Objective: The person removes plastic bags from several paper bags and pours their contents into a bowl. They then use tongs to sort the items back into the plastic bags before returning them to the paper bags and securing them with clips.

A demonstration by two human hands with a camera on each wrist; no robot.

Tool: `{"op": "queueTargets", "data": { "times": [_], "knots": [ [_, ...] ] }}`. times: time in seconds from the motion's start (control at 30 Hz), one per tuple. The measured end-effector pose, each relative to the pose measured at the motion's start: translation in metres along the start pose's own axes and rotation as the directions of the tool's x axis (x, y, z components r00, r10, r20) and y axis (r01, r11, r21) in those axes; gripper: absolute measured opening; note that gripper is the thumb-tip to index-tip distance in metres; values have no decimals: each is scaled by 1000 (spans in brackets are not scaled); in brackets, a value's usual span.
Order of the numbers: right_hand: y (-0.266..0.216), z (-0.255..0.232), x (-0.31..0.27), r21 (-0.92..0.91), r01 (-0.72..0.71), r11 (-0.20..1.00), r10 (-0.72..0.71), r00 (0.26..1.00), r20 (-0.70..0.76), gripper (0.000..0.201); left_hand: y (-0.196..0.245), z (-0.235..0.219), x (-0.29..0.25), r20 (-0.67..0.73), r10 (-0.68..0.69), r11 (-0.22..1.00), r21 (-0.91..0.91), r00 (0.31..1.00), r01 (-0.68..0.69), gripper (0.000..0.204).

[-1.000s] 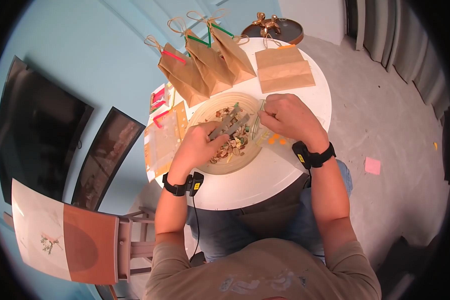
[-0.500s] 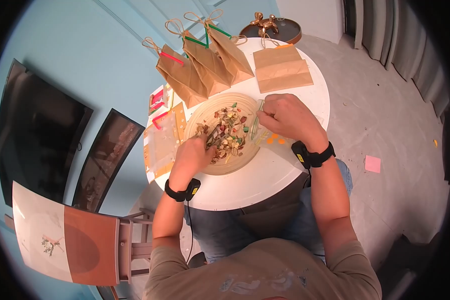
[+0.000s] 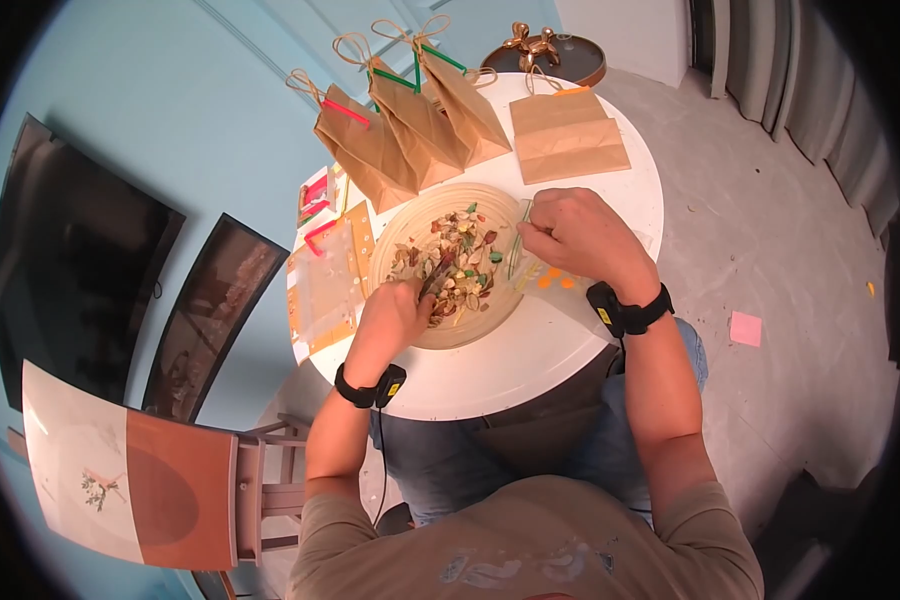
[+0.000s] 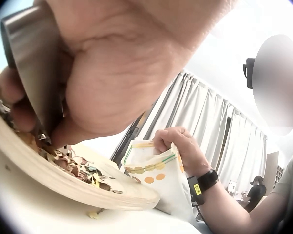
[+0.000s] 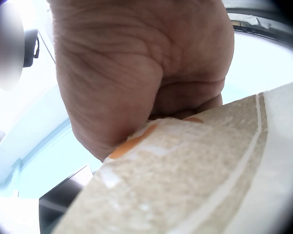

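Metal tongs [image 4: 35, 63] are gripped in the left hand [image 3: 392, 318], their tips down among dried petals and leaves [image 3: 460, 268] at the near-left part of a round wooden tray [image 3: 406, 222]. The right hand [image 3: 582, 236] pinches the top edge of a pouch with orange dots [image 4: 170, 181], which stands beside the tray's right side. In the left wrist view the pouch's mouth shows a green line and looks parted. The right wrist view has the right hand [image 5: 141, 73] curled over the pouch's edge [image 5: 185, 161]; its fingertips are hidden.
Three brown paper bags [image 3: 365, 150] stand behind the tray, and another bag [image 3: 568, 145] lies flat at the back right. Clear packets [image 3: 328, 290] are at the table's left. A round dark stand [image 3: 575, 60] holds a balloon-dog figure [image 3: 532, 47].
The left hand with the tongs has moved from over the tray's middle toward its near-left side, the tips lowering into the petals. The right hand has stayed nearly still.
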State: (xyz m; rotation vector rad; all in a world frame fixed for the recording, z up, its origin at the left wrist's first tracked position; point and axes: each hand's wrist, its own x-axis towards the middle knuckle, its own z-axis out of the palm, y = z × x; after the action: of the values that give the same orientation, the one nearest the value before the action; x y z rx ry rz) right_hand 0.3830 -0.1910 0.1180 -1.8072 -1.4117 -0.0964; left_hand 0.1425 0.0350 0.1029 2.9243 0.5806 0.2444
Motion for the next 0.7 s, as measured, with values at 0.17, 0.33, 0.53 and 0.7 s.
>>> {"op": "queueTargets", "data": {
  "times": [0.17, 0.33, 0.53, 0.7],
  "knots": [
    [0, 1, 0, 5, 1, 1000, -1, 1000, 4, 37, -3, -2, 0, 13, 6, 999, -53, 1000, -5, 22],
    [-1, 1, 1, 6, 12, 1000, -12, 1000, -1, 37, -4, -12, -3, 92, -85, 976, -194, 992, 101, 22],
    [1, 4, 1, 22, 56, 998, -55, 998, -33, 34, 8, -35, -3, 69, -80, 984, -154, 994, 90, 23],
    [3, 7, 1, 21, 69, 997, -67, 996, -49, 32, 39, -52, 4, 42, 33, 976, -218, 999, -23, 22]
  ]
}}
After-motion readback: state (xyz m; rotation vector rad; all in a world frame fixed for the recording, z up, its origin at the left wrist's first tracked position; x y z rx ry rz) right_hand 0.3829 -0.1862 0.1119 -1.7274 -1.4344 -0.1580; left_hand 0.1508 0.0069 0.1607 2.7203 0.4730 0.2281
